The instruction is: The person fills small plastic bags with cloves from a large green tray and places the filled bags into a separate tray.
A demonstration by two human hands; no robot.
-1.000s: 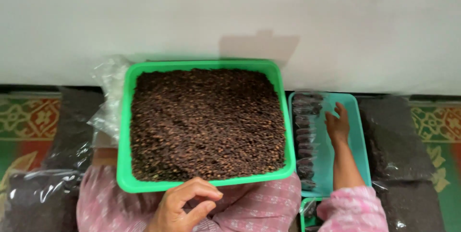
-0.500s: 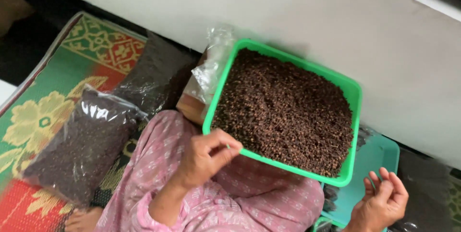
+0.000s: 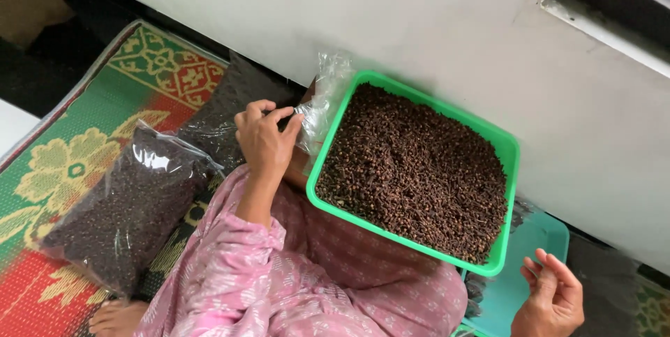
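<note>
the person is sitting on a patterned mat (image 3: 77, 169) with a green tray (image 3: 513, 152) resting across the lap, its far edge nearly against the white wall (image 3: 391, 16). the tray is holding a deep, even layer of small dark dried cloves (image 3: 419, 169), filling it from edge to edge.

the left hand (image 3: 265, 143) is reaching past the tray's left edge, its fingers drawn narrow and pinching the crinkled edge of a clear plastic bag (image 3: 322, 103) that is lying just beside the tray's far left corner. the right hand (image 3: 555, 298) is hovering off the tray's near right corner, over a teal tray (image 3: 544, 239), fingers loosely spread and holding nothing.

the plastic bag is looking thin, soft and light, likely slippery and prone to collapsing, so it is probably best taken at the rim with a fingertip pinch, as the left hand is doing, and opened with two hands. the cloves are loose, dry and light, and are likely to scatter if the tray tilts.

a filled clear bag (image 3: 122, 218) of the same dark material is lying on the mat at the person's left, and another dark bag (image 3: 237, 107) is lying beyond it, near the wall.
</note>
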